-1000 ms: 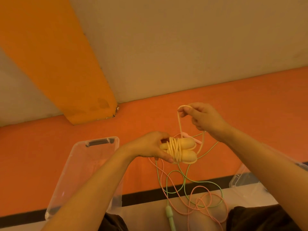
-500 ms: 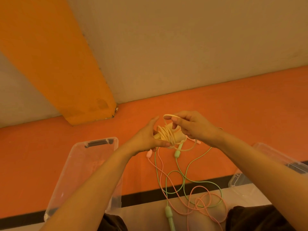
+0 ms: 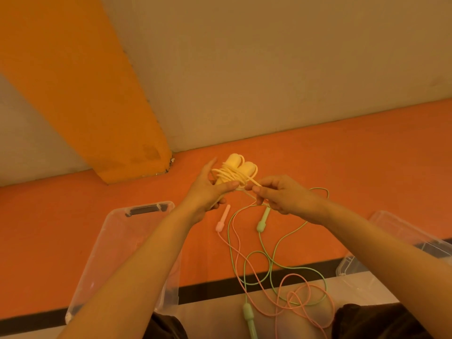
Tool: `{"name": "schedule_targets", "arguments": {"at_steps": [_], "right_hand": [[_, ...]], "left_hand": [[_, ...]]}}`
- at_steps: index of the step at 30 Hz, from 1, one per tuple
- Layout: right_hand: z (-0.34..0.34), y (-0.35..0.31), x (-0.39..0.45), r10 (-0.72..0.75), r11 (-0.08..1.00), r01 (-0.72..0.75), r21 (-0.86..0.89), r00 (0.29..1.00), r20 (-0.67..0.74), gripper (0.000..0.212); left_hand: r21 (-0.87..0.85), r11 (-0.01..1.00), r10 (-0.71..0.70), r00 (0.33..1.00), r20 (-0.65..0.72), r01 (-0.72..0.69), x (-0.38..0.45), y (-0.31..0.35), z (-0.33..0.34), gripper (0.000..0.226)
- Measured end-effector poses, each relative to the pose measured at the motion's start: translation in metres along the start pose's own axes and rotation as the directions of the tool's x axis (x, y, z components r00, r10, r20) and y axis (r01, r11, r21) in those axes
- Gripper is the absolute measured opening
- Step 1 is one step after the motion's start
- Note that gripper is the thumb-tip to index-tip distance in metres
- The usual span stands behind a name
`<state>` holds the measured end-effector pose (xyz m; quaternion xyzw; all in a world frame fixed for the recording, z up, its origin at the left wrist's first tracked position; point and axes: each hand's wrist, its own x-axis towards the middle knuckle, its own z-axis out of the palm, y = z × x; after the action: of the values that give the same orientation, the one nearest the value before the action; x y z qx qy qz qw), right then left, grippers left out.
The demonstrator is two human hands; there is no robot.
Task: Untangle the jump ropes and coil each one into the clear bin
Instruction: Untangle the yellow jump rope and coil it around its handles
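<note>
Fingers of your left hand (image 3: 205, 192) curl around the yellow jump rope (image 3: 233, 172), its two handles bundled upright with cord wound across them; the thumb lies along the bundle's near side. Your right hand (image 3: 283, 195) pinches the loose yellow cord end between thumb and fingertips, just beside the bundle. Both forearms reach forward, raised above the floor. Your right hand hides the upper part of one green handle. Below, the green jump rope (image 3: 266, 260) and pink jump rope (image 3: 238, 250) lie crossed in loops on the orange floor (image 3: 367, 167); their near ends are cut off at the frame edge. One clear bin (image 3: 110, 243) sits left, partly behind your forearm; a second clear container (image 3: 401, 228) sits right, half hidden. Beige wall (image 3: 269, 69) stands beyond.
</note>
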<state>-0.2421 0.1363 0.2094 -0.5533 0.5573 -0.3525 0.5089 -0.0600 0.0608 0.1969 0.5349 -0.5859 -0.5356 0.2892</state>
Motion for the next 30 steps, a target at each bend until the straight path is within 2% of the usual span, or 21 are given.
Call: {"name": "schedule_targets", "arguments": {"at_steps": [5,10,12,15,17,19,21,22,24,26,30], "right_hand": [[0.0,0.003,0.002,0.073,0.997,-0.075,-0.026,0.996,-0.051,0.022],[-0.003,0.009,0.002,-0.045,0.999,0.042,-0.02,0.982,-0.183,0.022],[-0.006,0.012,0.004,-0.093,0.989,0.119,0.09,0.963,-0.252,0.023],[-0.009,0.011,0.007,-0.056,0.923,0.166,0.346,0.951,-0.305,0.025],[-0.01,0.01,0.007,-0.024,0.907,0.153,0.392,0.949,-0.314,0.025],[-0.009,0.011,0.008,-0.016,0.954,0.112,0.279,0.946,-0.324,0.023],[-0.005,0.012,0.008,-0.026,0.999,0.035,0.02,0.942,-0.334,0.012],[-0.003,0.014,0.008,-0.016,0.997,-0.007,-0.074,0.951,-0.31,0.007],[-0.001,0.018,0.007,0.023,0.978,-0.066,-0.2,0.977,-0.212,0.009],[-0.001,0.019,0.006,0.046,0.956,-0.082,-0.28,0.99,-0.133,0.014],[-0.002,0.012,0.003,0.08,0.957,-0.108,-0.269,0.99,-0.114,0.024]], "left_hand": [[-0.04,0.997,-0.064,0.995,-0.074,0.061,0.002,0.001,-0.004,0.087],[-0.071,0.994,-0.085,0.99,-0.116,0.078,0.006,0.003,-0.014,0.072],[-0.066,0.994,-0.091,0.988,-0.123,0.083,0.005,0.003,-0.016,0.07],[-0.061,0.994,-0.097,0.99,-0.101,0.091,0.003,0.003,-0.013,0.069],[-0.074,0.993,-0.099,0.991,-0.086,0.093,0.003,0.004,-0.01,0.068],[-0.094,0.991,-0.1,0.993,-0.071,0.093,0.001,0.006,-0.007,0.064],[-0.099,0.991,-0.095,0.994,-0.06,0.089,0.0,0.009,-0.006,0.062],[-0.095,0.992,-0.093,0.994,-0.055,0.087,0.0,0.01,-0.006,0.062],[-0.082,0.993,-0.087,0.995,-0.046,0.083,-0.001,0.01,-0.006,0.063],[-0.067,0.995,-0.082,0.996,-0.043,0.079,-0.002,0.011,-0.005,0.065],[-0.065,0.996,-0.061,0.996,-0.059,0.058,-0.002,0.011,-0.009,0.071]]}}
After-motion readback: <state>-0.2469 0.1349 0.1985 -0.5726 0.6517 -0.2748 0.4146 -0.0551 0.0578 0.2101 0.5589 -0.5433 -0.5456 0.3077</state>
